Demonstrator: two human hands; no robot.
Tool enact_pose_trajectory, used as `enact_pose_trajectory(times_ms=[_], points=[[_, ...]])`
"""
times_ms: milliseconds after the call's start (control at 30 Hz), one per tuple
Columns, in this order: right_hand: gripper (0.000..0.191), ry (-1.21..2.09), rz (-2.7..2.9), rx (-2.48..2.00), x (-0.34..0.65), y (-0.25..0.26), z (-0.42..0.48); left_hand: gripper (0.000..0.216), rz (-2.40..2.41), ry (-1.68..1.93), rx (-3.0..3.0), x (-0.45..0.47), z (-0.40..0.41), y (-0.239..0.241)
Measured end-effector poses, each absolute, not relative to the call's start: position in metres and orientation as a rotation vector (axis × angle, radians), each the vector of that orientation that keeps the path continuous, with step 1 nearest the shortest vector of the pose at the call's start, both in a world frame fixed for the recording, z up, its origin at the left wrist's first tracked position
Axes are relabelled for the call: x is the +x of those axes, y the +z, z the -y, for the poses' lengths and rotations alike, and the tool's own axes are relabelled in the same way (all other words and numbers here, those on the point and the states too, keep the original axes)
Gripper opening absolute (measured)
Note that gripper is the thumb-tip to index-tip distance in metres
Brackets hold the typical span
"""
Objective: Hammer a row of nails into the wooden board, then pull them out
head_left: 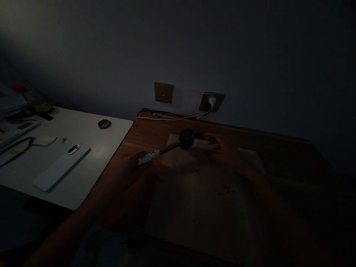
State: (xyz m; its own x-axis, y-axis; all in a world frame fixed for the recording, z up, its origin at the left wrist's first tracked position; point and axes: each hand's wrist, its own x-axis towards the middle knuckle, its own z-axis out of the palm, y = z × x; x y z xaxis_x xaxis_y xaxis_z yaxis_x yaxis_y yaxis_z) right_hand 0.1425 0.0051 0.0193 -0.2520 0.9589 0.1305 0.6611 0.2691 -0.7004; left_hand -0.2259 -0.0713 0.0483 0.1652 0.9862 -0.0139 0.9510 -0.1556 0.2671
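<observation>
My left hand (129, 163) is wrapped around the white, dark-speckled grip of a mallet (187, 139). Its wooden shaft tilts up to the right, and the dark rounded head hangs over a pale wooden board (178, 207). Just right of the head is my right hand (218, 146), fingers curved and apart. A small dark piece (199, 136) shows between the mallet head and those fingertips; in the dim light I cannot tell whether they touch it. Several small shiny metal pieces (226, 191) lie on the board below my right hand.
On the white table (91, 129) at left are a white phone (62, 167) and a small round tin (104, 124). A white cable (172, 119) runs along the wall to a plugged socket (211, 102). A pale sheet (253, 159) lies beyond my right forearm.
</observation>
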Motion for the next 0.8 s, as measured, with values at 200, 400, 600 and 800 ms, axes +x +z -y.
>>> enact_pose_trajectory(times_ms=[200,400,600,800], points=[[0.024,0.704,2.159,-1.610,0.192,0.041,0.017,0.040,-1.846,0.400,2.109,-0.227,0.073,0.042],[0.017,0.556,2.361,-1.681,0.191,0.034,0.038,0.042,-1.870,0.441,2.018,-0.223,0.071,0.041],[0.010,0.540,2.487,-1.699,0.171,0.031,0.035,0.042,-1.863,0.421,2.021,-0.225,0.071,0.040],[0.020,0.790,2.276,-1.516,0.157,0.038,0.018,0.044,-1.864,0.493,1.961,-0.222,0.073,0.040]])
